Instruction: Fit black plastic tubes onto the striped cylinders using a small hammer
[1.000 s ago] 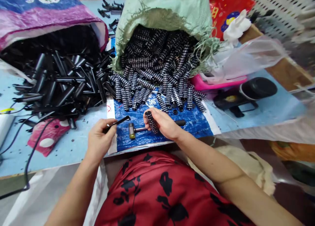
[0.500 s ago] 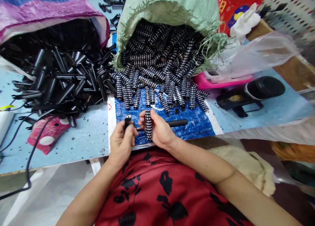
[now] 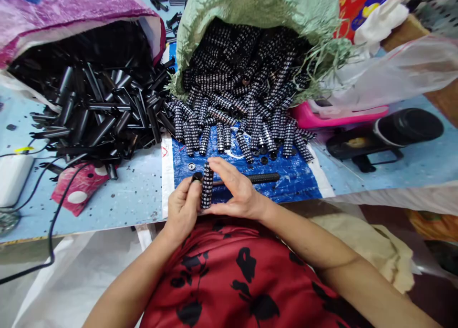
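Observation:
My left hand (image 3: 183, 208) is closed around a black plastic part (image 3: 196, 177); only its top end shows above the thumb. A black cylinder with rows of white numbers (image 3: 206, 185) stands upright beside it, close to my left thumb. My right hand (image 3: 240, 190) spans this number cylinder, with fingertips at its upper end and lower end. Whether the cylinder touches the black part is hard to make out. Behind the right hand lies a black ribbed rod (image 3: 265, 178) on the blue mat (image 3: 295, 178). A small round disc (image 3: 192, 166) sits just beyond my left hand.
Many number cylinders spill from a green woven sack (image 3: 257, 4). On the left, black plastic holders (image 3: 107, 106) pour from a purple-edged bag (image 3: 89, 18). A pink patterned pouch (image 3: 78, 187) and a cable (image 3: 53, 232) lie nearby. At right are a pink tray (image 3: 339, 118) and a black bottle (image 3: 386, 132).
The number cylinder has moved left, right up to my left hand. My right hand has changed from wrapping its side to spanning its ends. The whole view has shifted slightly.

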### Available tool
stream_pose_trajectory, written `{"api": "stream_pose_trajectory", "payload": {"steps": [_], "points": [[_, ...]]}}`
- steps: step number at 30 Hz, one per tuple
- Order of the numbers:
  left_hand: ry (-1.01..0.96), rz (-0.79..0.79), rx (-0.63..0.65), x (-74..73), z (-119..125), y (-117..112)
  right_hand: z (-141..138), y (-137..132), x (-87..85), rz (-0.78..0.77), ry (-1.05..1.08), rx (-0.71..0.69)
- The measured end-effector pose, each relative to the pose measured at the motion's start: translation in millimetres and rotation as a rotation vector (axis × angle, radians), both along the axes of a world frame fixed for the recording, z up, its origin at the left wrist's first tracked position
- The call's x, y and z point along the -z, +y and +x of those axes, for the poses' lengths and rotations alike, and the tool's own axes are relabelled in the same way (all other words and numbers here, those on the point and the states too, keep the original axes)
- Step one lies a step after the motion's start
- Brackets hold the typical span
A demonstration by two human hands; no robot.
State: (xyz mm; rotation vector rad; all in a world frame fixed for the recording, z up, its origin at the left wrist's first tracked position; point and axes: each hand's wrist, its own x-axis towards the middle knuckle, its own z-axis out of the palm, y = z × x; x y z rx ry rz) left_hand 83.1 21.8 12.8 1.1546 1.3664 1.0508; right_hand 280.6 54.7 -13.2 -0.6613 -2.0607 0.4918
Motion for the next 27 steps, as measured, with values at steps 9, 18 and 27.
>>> {"api": "stream_pose_trajectory", "payload": {"steps": [9,18,27], "points": [[-0.127,-0.015,-0.047,1.0,9,0,-9,-14,-2.5,0.155,-0.082,0.112],[-0.379,-0.295,-0.012,8.4,-3,-1,-17,-14,0.3,0.092,-0.135,0.137],[0.556,0.232,0.097,24.0,-69,16,38,-14,15.6,0.078,-0.566,0.351]]}}
